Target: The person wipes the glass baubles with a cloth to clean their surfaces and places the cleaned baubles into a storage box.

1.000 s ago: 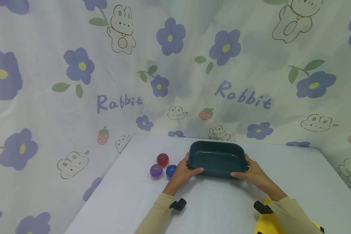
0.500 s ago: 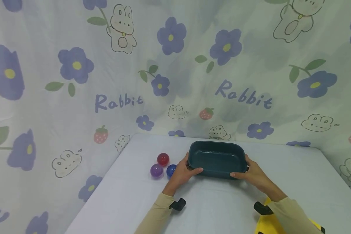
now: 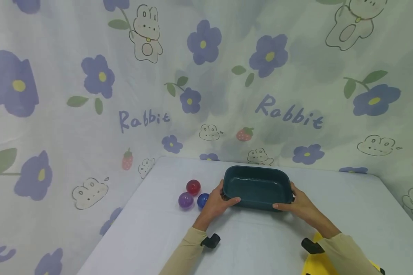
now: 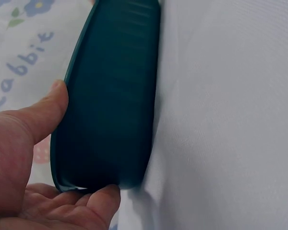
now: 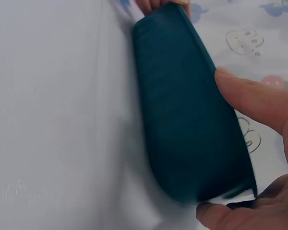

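Note:
A dark teal rectangular baking dish (image 3: 258,187) with rounded corners is between my hands on the white table, and nothing shows inside it. My left hand (image 3: 216,202) grips its left end, thumb over the near rim and fingers curled at the end, as the left wrist view also shows. At the opposite end my right hand (image 3: 301,204) holds it the same way. In the right wrist view the dish's outer side (image 5: 187,110) faces the camera, with the right thumb (image 5: 249,98) on the rim. Whether the base touches the cloth is hard to tell.
Left of the dish lie a red ball (image 3: 193,187), a purple ball (image 3: 186,200) and a blue ball (image 3: 202,200), partly hidden by my left hand. A yellow item with black marks (image 3: 318,259) lies under my right sleeve. A patterned curtain (image 3: 206,76) hangs behind the table (image 3: 247,244).
The head view has shifted slightly. Both hands keep their hold on the dish, and dish and balls stay where they were.

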The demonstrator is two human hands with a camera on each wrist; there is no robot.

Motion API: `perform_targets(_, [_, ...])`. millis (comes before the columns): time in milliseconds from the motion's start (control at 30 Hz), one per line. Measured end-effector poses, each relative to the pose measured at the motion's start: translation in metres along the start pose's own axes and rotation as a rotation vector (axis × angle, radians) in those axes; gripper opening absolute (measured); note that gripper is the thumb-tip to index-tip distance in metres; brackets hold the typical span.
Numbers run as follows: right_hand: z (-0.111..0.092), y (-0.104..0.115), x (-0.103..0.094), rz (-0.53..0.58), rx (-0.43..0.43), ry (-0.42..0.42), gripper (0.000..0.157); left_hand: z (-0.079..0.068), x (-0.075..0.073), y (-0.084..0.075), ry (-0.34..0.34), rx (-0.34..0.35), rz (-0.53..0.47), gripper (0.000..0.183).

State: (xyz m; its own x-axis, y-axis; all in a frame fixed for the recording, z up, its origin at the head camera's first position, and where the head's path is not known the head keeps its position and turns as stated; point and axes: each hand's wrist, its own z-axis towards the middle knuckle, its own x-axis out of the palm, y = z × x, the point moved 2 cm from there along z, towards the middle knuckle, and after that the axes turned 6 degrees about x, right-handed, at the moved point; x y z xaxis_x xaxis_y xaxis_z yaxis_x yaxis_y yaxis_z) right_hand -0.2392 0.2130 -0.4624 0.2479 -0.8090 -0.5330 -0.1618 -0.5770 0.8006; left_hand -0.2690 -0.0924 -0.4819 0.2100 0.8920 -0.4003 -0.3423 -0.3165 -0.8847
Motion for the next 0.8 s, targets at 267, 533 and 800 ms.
perform_targets(267, [-0.022, 0.013, -0.017, -0.157, -0.068, -0.075, 0.104, -0.002, -0.002, -0.003, -0.001, -0.008, 0.038, 0.101])
perform_targets(533, [-0.062, 0.012, -0.048, -0.283, -0.151, -0.217, 0.084, 0.0, 0.0, -0.003, 0.003, -0.003, 0.045, 0.102])
perform_targets(800, [-0.096, -0.027, -0.076, -0.37, -0.116, -0.29, 0.086, -0.001, -0.002, -0.001, -0.011, 0.011, 0.021, 0.102])
